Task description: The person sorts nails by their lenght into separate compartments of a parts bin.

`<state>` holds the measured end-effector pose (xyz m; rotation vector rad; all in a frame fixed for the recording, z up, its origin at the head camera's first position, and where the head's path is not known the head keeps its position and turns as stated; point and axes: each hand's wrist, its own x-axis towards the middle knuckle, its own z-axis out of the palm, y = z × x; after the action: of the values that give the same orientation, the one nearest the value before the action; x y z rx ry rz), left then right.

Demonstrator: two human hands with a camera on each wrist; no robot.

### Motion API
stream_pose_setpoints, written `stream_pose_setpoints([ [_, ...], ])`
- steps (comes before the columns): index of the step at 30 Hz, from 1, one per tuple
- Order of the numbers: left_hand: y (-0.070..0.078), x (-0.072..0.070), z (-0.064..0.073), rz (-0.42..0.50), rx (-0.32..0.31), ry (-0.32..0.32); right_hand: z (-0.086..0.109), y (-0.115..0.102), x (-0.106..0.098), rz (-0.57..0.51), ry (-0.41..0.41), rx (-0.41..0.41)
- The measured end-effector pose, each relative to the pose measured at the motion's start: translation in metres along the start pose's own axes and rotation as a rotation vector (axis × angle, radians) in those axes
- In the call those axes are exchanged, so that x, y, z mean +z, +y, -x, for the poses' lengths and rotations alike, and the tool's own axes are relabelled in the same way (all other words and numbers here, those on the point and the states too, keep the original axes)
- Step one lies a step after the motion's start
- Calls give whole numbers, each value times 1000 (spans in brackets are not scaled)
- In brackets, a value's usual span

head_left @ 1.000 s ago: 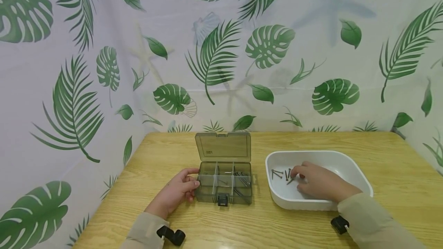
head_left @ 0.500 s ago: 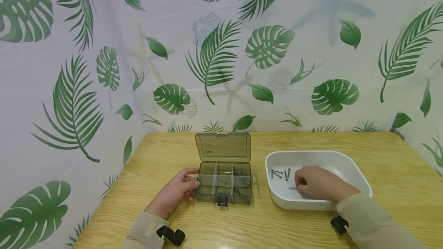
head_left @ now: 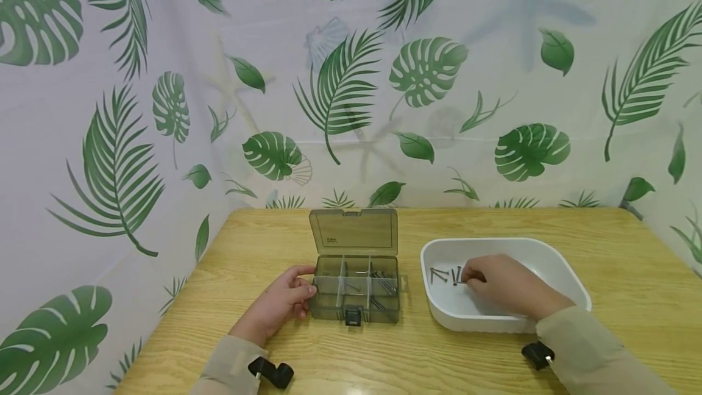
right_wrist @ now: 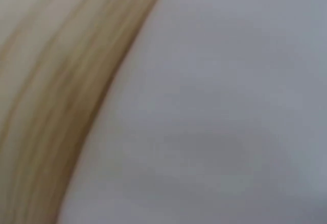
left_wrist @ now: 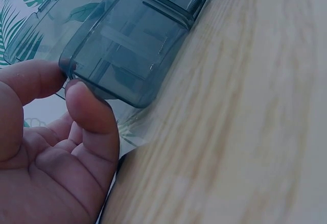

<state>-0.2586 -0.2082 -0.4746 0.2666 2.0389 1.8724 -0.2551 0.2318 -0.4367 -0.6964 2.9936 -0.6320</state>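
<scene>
A smoky translucent compartment box (head_left: 329,306) stands on the table with its lid (head_left: 353,233) raised. My left hand (head_left: 285,297) holds the box at its left side; in the left wrist view, thumb (left_wrist: 89,106) and forefinger meet at its corner. Several dark screws (head_left: 384,285) lie in the box's right compartments, with a few in the middle. My right hand (head_left: 507,285) is inside the white tray (head_left: 559,267), fingertips pinching a screw whose end barely shows. Left of those fingertips lie several loose screws (head_left: 439,275). The right wrist view shows only the blurred tray wall (right_wrist: 214,101) and table.
The wooden table (head_left: 351,358) runs back to a leaf-printed cloth (head_left: 351,78). Box and tray stand side by side with a narrow strip of table between them. Black camera mounts (head_left: 271,373) sit on both sleeves.
My right hand drew back with a screw end showing at its fingers, then moved slightly up and left toward the loose screws. The left hand and box stay in place.
</scene>
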Motion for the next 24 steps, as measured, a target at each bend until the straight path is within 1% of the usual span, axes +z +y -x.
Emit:
stream_pose_setpoints([
  [6, 1, 1, 1, 0, -1, -1, -3, -13, -7, -22, 6, 1],
  [12, -1, 0, 0, -6, 2, 11, -6, -33, -12, -47, 31, -40],
  [18, -3, -1, -1, -6, -5, 16, -16, -54, -6, -63, 41, -68],
  [24, -2, 0, -1, -1, -9, 16, -30, -78, -2, -54, 57, -118],
])
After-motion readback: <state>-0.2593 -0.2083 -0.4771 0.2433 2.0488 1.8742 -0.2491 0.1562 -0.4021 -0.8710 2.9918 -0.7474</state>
